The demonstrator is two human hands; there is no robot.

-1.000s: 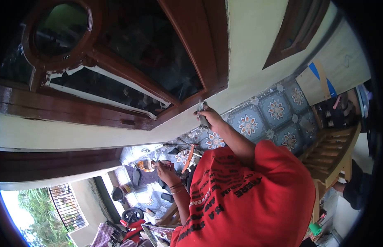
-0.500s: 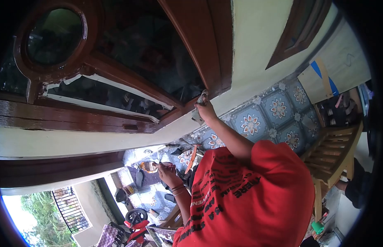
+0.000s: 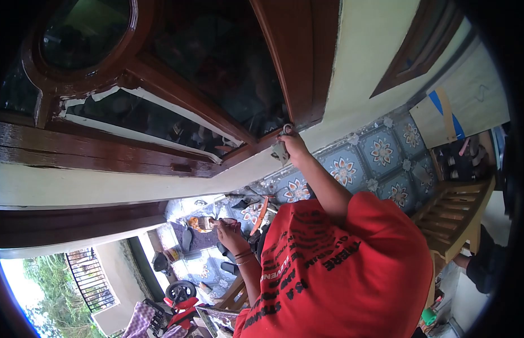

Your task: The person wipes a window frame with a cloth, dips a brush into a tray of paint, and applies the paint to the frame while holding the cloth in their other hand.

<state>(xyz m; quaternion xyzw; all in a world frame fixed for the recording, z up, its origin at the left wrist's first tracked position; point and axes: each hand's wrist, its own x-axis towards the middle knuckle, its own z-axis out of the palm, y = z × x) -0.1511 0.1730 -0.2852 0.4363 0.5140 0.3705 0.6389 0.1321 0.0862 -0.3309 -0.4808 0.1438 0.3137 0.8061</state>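
My right hand (image 3: 294,145) is closed around a crumpled greyish rag (image 3: 280,153), its fingers at the lower corner of the brown window frame (image 3: 300,112). Part of the rag hangs below the hand, against the pale wall. Lower down, my left hand (image 3: 233,238), with bracelets at the wrist, is closed on what looks like a paintbrush (image 3: 207,224), held away from the frame. Dark glass (image 3: 217,67) fills the frame, and whitish strips of paper or tape (image 3: 144,134) edge the narrow lower pane. The rag hides what the right fingertips touch.
Patterned blue tiles (image 3: 343,169) cover the floor. A wooden bench (image 3: 450,211) stands at right, near another person's leg (image 3: 481,262). Sandals (image 3: 186,239) lie on a dark mat (image 3: 203,236). A red ride-on toy (image 3: 180,315) and an open doorway are at lower left.
The view has shifted slightly, moving the window frame a little to the right. My right hand with the rag stays at the frame's corner. My left hand keeps hold of the brush.
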